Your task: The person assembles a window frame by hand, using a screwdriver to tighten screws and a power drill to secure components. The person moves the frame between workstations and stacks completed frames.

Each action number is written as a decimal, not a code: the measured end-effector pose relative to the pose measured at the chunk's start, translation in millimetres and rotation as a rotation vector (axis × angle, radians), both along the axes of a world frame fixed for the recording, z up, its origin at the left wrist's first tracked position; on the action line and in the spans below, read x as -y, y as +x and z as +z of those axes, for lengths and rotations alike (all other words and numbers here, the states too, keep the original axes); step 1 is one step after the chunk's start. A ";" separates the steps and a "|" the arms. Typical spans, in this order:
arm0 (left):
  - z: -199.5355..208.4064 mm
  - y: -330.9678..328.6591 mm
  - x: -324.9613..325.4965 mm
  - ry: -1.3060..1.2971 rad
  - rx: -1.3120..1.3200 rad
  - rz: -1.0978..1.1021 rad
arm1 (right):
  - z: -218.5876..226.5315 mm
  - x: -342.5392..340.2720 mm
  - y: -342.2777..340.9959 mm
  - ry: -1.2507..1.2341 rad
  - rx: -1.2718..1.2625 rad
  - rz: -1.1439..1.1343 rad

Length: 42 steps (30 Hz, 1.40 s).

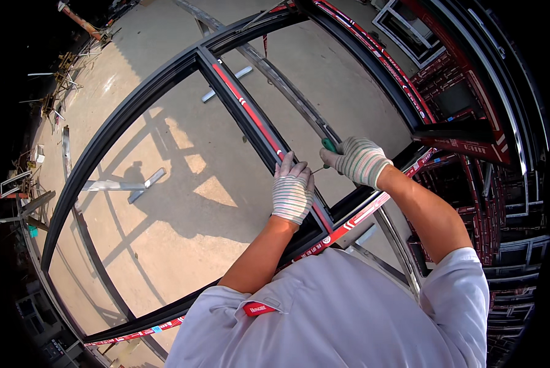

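Observation:
A large dark window frame (141, 92) lies in front of me, with a crossbar (244, 105) that carries a red protective strip. My left hand (292, 191), in a striped knit glove, grips this crossbar near the frame's close side. Just to the right, my right hand (359, 161), gloved the same way, is closed around the green handle of a screwdriver (329, 145). A thin shaft runs from the right hand toward the left fingers. Where its tip meets the bar is hidden by the left hand.
Metal support rails (287, 86) pass beneath the frame. On the right, many dark frames with red film (480, 184) are stacked closely. A white-edged frame (410, 30) lies at the far right. Scrap pieces and stands (57, 92) line the left side of the concrete floor (183, 165).

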<state>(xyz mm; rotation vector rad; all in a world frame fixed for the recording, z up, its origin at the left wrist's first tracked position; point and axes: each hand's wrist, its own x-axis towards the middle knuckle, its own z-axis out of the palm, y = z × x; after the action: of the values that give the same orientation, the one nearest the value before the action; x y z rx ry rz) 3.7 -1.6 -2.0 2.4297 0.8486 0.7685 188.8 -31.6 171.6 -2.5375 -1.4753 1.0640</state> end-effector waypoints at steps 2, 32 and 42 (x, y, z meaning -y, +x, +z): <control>4.8 2.2 0.6 0.008 0.032 0.000 | 12.1 -0.5 -2.1 -0.129 -0.191 -0.228; -6.8 2.3 -0.2 0.024 0.120 0.038 | 2.2 -4.0 1.5 -0.105 -0.122 -0.211; -3.3 4.4 -2.9 0.005 0.105 0.038 | 14.2 14.2 25.5 0.615 0.388 0.691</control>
<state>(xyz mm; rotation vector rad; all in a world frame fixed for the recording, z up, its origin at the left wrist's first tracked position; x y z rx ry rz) 8.1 1.4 -5.3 2.3607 0.8552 0.9055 214.3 -45.8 185.7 -1.8809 -2.3964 0.0349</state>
